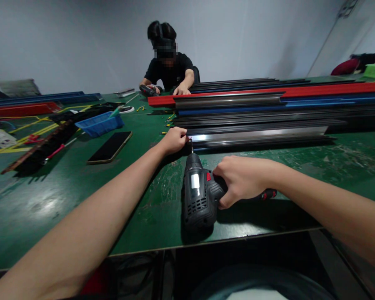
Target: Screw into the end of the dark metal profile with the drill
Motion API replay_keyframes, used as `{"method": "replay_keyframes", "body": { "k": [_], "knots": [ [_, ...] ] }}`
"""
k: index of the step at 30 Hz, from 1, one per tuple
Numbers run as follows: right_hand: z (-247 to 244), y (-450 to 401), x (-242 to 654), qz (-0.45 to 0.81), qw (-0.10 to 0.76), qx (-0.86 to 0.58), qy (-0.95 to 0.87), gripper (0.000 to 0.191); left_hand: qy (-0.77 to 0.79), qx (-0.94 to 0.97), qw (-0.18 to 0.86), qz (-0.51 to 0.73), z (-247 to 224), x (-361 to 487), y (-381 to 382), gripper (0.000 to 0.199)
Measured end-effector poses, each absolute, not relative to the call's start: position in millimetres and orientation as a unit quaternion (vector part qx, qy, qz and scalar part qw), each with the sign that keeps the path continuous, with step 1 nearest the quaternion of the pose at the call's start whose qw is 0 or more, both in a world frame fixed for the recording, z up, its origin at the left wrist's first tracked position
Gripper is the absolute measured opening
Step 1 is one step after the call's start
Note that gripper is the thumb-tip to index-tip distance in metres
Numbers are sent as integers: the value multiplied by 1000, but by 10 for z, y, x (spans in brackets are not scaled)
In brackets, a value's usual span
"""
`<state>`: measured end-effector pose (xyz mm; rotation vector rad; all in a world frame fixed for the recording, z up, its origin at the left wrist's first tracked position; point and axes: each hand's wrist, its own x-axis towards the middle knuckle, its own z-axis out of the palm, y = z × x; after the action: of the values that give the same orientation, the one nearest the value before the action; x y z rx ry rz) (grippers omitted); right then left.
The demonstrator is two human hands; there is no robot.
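My right hand (237, 179) is wrapped round the grip of a black cordless drill (198, 198), which lies on its side low over the green table. The drill's bit points away from me and its tip meets the near left end of a dark metal profile (256, 135). A bright patch of light shines on the profile just past the tip. At that same end my left hand (174, 140) is closed, fingers curled against the profile's left end beside the bit. What lies inside those fingers is hidden.
More long profiles, black, blue and a red one (325, 88), lie behind. On the left are a smartphone (110, 147), a blue plastic tray (100, 124) and a long dark strip (46, 146). Across the table (150, 183), a person bends over another drill (148, 90).
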<state>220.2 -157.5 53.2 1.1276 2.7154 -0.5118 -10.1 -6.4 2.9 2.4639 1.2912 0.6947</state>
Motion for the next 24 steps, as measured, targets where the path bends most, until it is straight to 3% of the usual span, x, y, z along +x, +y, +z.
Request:
{"method": "replay_keyframes", "body": {
  "k": [24],
  "knots": [
    [543, -1574, 2202, -170, 88, 376, 907, 56, 448, 845, 155, 246, 40, -97, -75, 20]
  ]
}}
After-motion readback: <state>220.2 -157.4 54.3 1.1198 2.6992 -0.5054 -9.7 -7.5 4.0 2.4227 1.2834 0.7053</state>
